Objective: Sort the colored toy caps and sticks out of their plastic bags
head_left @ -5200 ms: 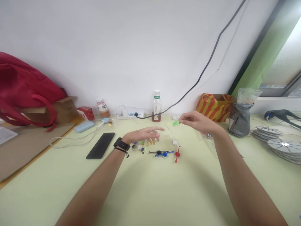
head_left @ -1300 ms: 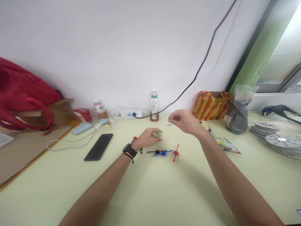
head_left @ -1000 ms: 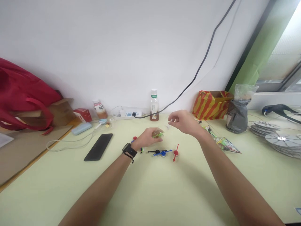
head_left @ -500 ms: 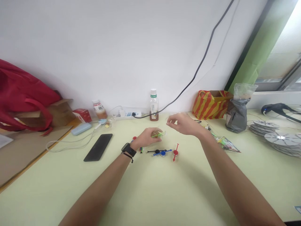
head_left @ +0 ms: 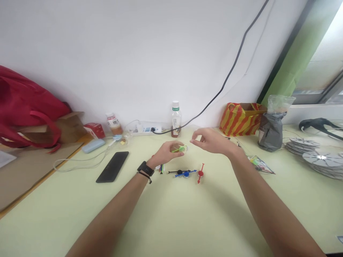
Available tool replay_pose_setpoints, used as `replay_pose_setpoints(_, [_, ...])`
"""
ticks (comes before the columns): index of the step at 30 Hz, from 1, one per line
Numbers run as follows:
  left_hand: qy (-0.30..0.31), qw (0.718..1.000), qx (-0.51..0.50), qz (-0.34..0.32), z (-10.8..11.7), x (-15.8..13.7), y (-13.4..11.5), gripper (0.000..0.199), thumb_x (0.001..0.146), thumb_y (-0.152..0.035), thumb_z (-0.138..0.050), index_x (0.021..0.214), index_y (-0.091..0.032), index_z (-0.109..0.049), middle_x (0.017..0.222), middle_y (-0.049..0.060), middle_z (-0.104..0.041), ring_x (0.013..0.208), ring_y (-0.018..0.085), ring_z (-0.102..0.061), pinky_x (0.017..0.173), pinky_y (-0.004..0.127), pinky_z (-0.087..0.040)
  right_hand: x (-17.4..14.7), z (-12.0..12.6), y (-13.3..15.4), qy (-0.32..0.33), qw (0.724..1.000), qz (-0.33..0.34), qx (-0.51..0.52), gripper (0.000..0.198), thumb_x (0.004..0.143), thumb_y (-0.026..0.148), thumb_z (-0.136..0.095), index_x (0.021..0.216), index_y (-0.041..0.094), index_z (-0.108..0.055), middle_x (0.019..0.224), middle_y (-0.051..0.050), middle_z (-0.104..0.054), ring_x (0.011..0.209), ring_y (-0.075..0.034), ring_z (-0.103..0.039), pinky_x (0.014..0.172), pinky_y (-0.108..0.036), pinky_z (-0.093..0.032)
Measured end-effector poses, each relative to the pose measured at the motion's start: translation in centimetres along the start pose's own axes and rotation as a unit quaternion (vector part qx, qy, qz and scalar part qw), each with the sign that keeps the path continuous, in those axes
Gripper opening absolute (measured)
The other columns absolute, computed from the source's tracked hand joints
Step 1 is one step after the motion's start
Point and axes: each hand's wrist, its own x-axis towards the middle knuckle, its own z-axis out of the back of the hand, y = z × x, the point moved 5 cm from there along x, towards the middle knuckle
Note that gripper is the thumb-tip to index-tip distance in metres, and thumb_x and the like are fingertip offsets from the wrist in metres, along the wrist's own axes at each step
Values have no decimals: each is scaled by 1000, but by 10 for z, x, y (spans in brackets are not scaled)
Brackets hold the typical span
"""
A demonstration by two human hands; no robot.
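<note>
From my remote seat I look down the head camera at two bare hands over a pale green table point(head_left: 171, 221). My left hand point(head_left: 165, 152) is curled round some green-and-white pieces point(head_left: 182, 148), thumb beneath and fingers above, nearer the table's far edge than its near one. My right hand point(head_left: 210, 141) hangs just beside it, thumb and forefinger bent close together; I cannot tell whether they pinch something thin.

The pieces look like light, thin plastic with slender arms and a clear rim. I judge them stiff but springy at the arms, smooth enough to slip, and easy to snap if squeezed there. I would take hold at the round middle or the rim, using fingertips and little pressure.

Below my hands, toward the near edge, a black arrow spinner point(head_left: 179, 172) and a blue arrow spinner point(head_left: 186, 174) lie crossed, with a red arrow spinner point(head_left: 200, 174) close to their right. Small coloured parts point(head_left: 161, 168) sit by my left wrist, partly hidden. A dark flat slab point(head_left: 112, 167) lies toward the left edge, a plastic packet point(head_left: 259, 164) toward the right, and a bottle point(head_left: 175, 121) stands at the far edge.
</note>
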Motion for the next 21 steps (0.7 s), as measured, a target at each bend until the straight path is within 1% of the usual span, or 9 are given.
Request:
replay_pose_setpoints(3, [2, 1000, 16, -19, -1, 1, -3, 48, 77, -43, -83, 114, -14, -72, 105, 10, -74, 99, 25, -68, 93, 39, -53, -1, -5, -7, 48, 999, -6, -18, 24, 93, 45, -62, 92, 25, -75, 91, -4, -74, 76, -20, -69, 67, -30, -46])
replay_pose_setpoints(5, [10, 999, 26, -23, -3, 0, -4, 46, 78, -42, -82, 114, -15, -72, 106, 10, -74, 99, 25, -68, 94, 39, -53, -2, -7, -12, 64, 998, -15, -11, 24, 92, 46, -64, 92, 24, -76, 95, -4, -74, 81, -21, -70, 68, -29, -47])
replay_pose_setpoints(9, [14, 999, 44, -21, -5, -1, -6, 43, 79, -40, -81, 113, -16, -72, 105, 9, -74, 98, 25, -68, 93, 38, -53, -2, -11, -16, 106, 991, -51, 59, 29, 90, 49, -66, 96, 23, -74, 95, -6, -75, 79, -21, -72, 60, -27, -49])
replay_pose_setpoints(11, [6, 999, 50, -22, -4, -1, -8, 43, 79, -41, -81, 112, -16, -72, 102, 8, -74, 97, 24, -68, 91, 37, -54, -3, -12, -13, 126, 985, -49, 106, 31, 89, 51, -67, 94, 21, -74, 96, -7, -74, 77, -20, -72, 60, -27, -51])
replay_pose_setpoints(14, [-5, 999, 44, -28, -1, -1, -11, 42, 78, -43, -81, 110, -16, -73, 100, 7, -73, 95, 24, -68, 90, 37, -54, -3, -9, -6, 134, 976, -26, 170, 36, 90, 56, -65, 90, 21, -75, 111, -8, -72, 81, -20, -72, 68, -29, -54])
replay_pose_setpoints(16, [-7, 999, 35, -26, 0, -1, -12, 44, 78, -44, -81, 111, -16, -73, 101, 7, -74, 94, 24, -68, 90, 37, -54, -3, -9, -4, 140, 969, -24, 202, 40, 91, 58, -62, 89, 21, -77, 120, -9, -69, 84, -20, -72, 71, -30, -55])
replay_pose_setpoints(21, [-6, 1000, 15, -24, 3, -1, -12, 42, 80, -42, -80, 112, -15, -72, 106, 9, -74, 99, 25, -69, 92, 37, -54, -1, -10, -9, 128, 969, -49, 208, 40, 90, 59, -64, 94, 21, -77, 127, -10, -65, 89, -21, -71, 75, -32, -55])
